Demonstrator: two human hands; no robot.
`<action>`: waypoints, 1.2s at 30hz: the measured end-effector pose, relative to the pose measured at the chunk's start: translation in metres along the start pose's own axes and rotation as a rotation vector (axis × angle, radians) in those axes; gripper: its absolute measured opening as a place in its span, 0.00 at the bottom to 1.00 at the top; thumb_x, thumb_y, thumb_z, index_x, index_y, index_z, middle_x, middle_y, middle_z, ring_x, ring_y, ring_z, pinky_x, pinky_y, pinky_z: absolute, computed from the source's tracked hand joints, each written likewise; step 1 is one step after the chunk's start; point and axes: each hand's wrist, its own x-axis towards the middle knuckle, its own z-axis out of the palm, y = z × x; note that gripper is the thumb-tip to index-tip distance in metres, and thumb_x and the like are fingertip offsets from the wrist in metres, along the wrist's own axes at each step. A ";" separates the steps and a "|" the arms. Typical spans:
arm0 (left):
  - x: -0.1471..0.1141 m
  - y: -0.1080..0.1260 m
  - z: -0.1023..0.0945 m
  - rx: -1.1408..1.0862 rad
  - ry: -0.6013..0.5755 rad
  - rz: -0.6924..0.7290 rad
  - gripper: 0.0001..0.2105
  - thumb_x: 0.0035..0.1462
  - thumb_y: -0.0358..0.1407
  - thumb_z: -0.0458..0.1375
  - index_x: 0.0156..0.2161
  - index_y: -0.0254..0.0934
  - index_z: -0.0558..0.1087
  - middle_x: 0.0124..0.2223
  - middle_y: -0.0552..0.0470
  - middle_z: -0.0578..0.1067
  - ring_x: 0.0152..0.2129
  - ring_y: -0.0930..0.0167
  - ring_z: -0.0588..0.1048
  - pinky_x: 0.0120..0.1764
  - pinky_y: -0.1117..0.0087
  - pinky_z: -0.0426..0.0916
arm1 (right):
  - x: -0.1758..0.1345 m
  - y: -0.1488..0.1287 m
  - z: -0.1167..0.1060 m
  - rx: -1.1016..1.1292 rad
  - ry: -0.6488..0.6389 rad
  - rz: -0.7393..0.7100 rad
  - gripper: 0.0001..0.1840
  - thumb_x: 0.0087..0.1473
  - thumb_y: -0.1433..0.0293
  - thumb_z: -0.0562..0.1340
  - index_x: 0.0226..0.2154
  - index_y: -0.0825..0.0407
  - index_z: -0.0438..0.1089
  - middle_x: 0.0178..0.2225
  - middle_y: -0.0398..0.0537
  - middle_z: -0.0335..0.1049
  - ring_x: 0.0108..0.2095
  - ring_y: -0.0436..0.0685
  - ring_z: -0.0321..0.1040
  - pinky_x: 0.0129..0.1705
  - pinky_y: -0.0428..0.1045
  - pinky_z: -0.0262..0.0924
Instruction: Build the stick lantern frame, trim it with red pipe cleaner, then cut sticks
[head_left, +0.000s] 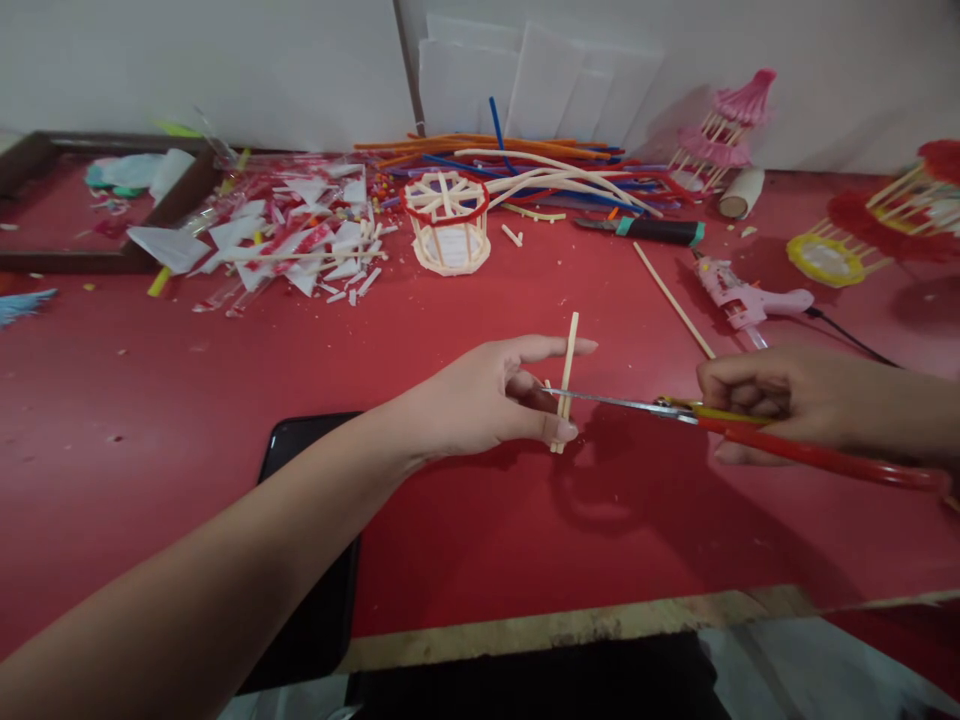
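Between the thumb and fingers of my left hand (499, 395) are thin cream sticks (569, 360), one long and at least one shorter, held nearly upright above the red table. My right hand (780, 400) grips a pair of scissors (720, 418) with red and yellow handles. The scissor blades reach left across the sticks, close to my left fingers; whether they have cut in cannot be told. A longer cream stick (673, 300) lies on the table just beyond my right hand.
A pink glue gun (746, 300) with a black cord lies at right, near a utility knife (649, 231). A small round stick frame (448, 235) stands at the back beside scraps (300, 225) and coloured pipe-like strands (517, 165). A black phone (311, 600) lies under my left forearm.
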 end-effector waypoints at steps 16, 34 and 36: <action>0.003 -0.002 -0.003 0.066 0.140 0.155 0.35 0.52 0.29 0.65 0.65 0.40 0.60 0.32 0.53 0.78 0.31 0.70 0.79 0.37 0.71 0.71 | 0.003 -0.008 0.009 0.105 0.100 -0.100 0.20 0.51 0.52 0.63 0.26 0.49 0.60 0.23 0.39 0.63 0.26 0.51 0.58 0.29 0.47 0.51; 0.007 -0.023 0.005 0.806 0.740 0.226 0.19 0.57 0.38 0.61 0.50 0.32 0.65 0.51 0.38 0.70 0.45 0.60 0.73 0.45 0.60 0.69 | 0.052 -0.021 0.032 0.346 0.586 -0.222 0.20 0.45 0.56 0.69 0.29 0.48 0.60 0.22 0.38 0.62 0.24 0.51 0.59 0.27 0.48 0.53; 0.010 -0.024 0.004 0.595 0.820 0.290 0.18 0.57 0.38 0.60 0.49 0.34 0.64 0.51 0.40 0.69 0.45 0.63 0.73 0.43 0.63 0.70 | 0.053 -0.015 0.032 0.311 0.588 -0.218 0.19 0.46 0.57 0.69 0.29 0.48 0.60 0.23 0.38 0.63 0.25 0.51 0.60 0.28 0.49 0.53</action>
